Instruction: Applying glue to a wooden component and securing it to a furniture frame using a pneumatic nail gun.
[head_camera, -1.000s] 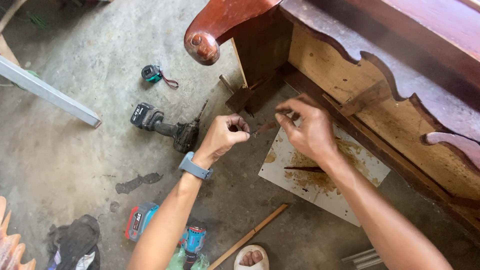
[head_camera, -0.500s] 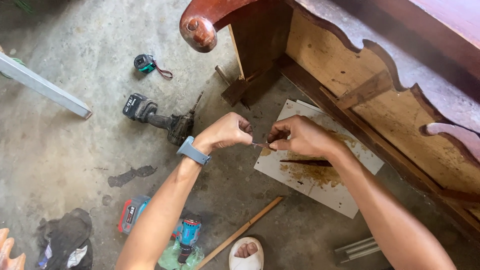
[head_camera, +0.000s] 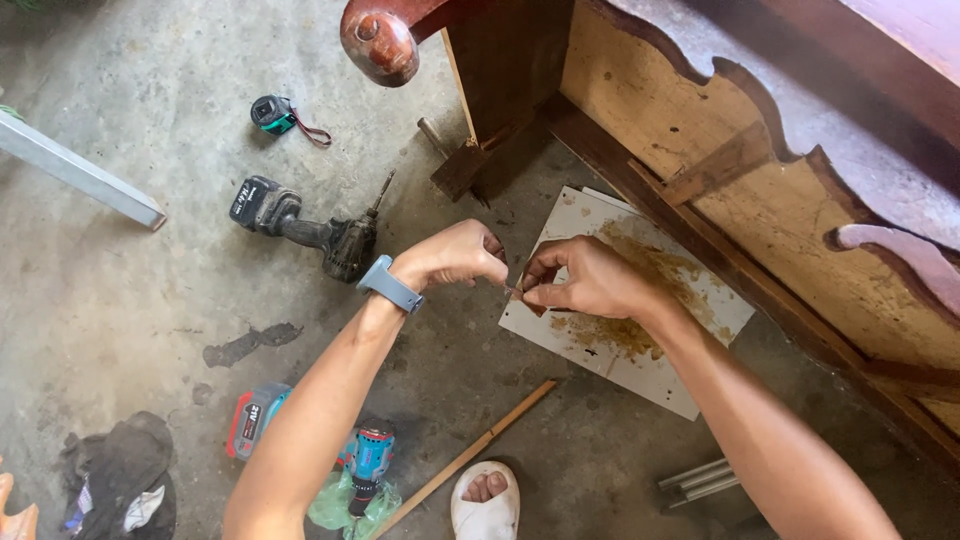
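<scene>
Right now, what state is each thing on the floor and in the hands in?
left hand: pinching a small item, too tiny to identify
right hand: pinching the same item
black drill: lying on its side
blue drill: lying on the floor
white board: flat, stained brown
wooden stick: lying flat

Grey-blue wristband (head_camera: 389, 286), teal drill (head_camera: 368, 462), black drill (head_camera: 300, 226).
</scene>
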